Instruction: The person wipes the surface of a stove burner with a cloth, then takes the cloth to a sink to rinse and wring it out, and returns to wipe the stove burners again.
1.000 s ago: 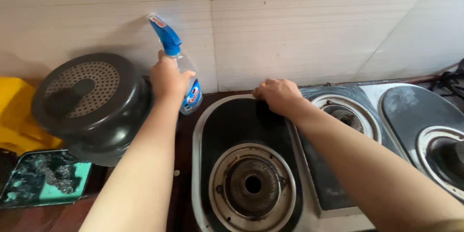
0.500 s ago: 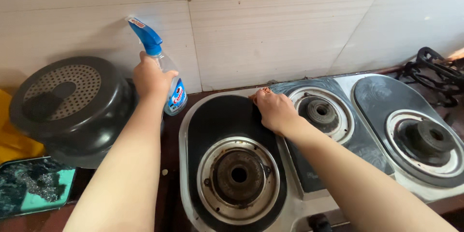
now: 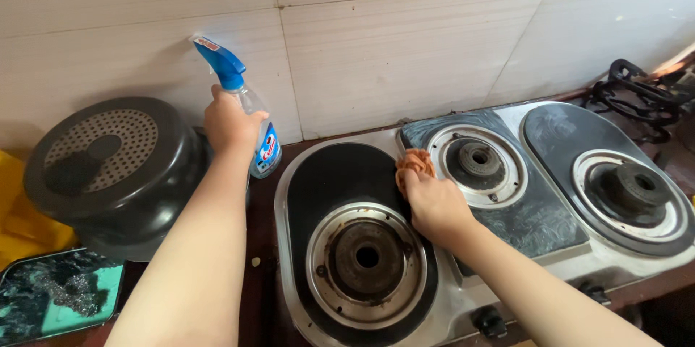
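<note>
At far left a yellow container (image 3: 18,220) and a green tray (image 3: 54,303) lie beside an upturned dark pot (image 3: 112,166). The left hand (image 3: 230,124) is clenched around a clear spray bottle (image 3: 250,112) with a blue trigger, held near the tiled wall (image 3: 405,36). On the three-burner stove (image 3: 499,209), the right hand (image 3: 434,206) presses an orange cloth (image 3: 414,162) onto the dark glass between the left and middle burners. Black grates (image 3: 637,90) lie at far right.

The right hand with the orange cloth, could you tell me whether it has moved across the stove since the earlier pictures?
Yes. The right hand with the orange cloth slid from the black left burner panel's back edge rightward to the seam beside the middle burner ring.
</note>
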